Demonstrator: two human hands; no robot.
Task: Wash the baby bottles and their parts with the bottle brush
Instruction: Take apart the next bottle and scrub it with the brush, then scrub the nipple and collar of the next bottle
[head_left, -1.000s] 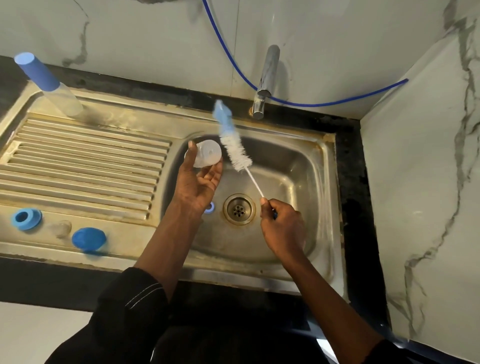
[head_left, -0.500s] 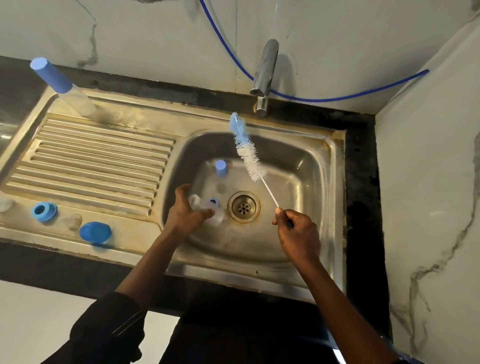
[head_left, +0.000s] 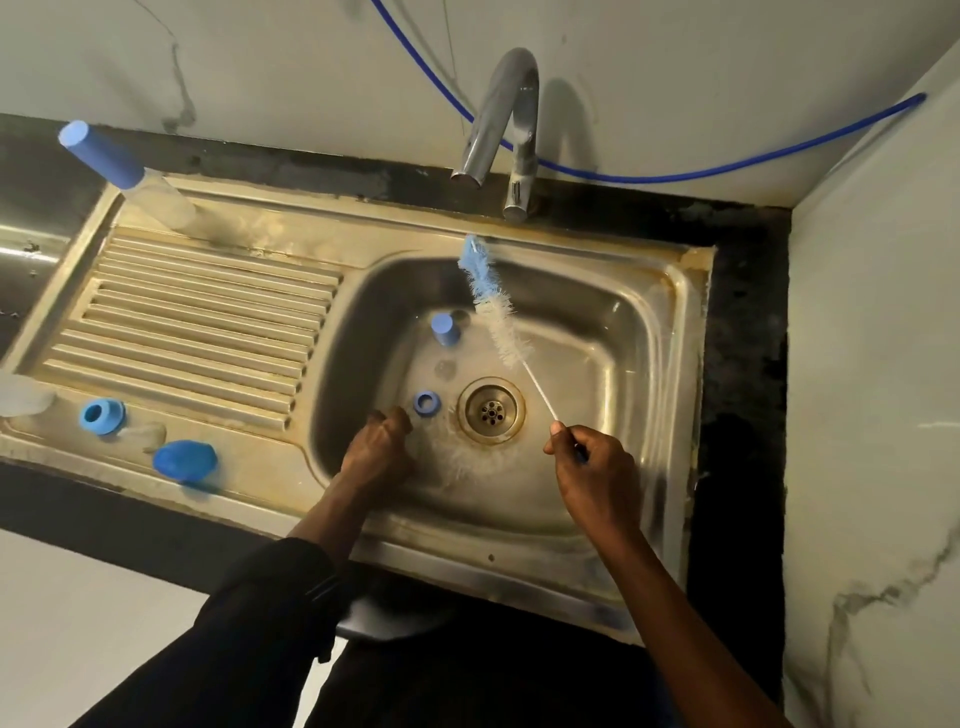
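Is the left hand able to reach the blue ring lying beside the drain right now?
Probably yes: the left hand is low in the sink, right next to the blue ring, nothing between them. Its fingers are curled, so they would have to open first.

Two blue rings (head_left: 101, 415) (head_left: 427, 402), one bottle brush (head_left: 493, 317)

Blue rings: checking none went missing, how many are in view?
2. One ring lies on the drainboard, front left; the other ring lies in the basin just left of the drain. The left hand could hide another.
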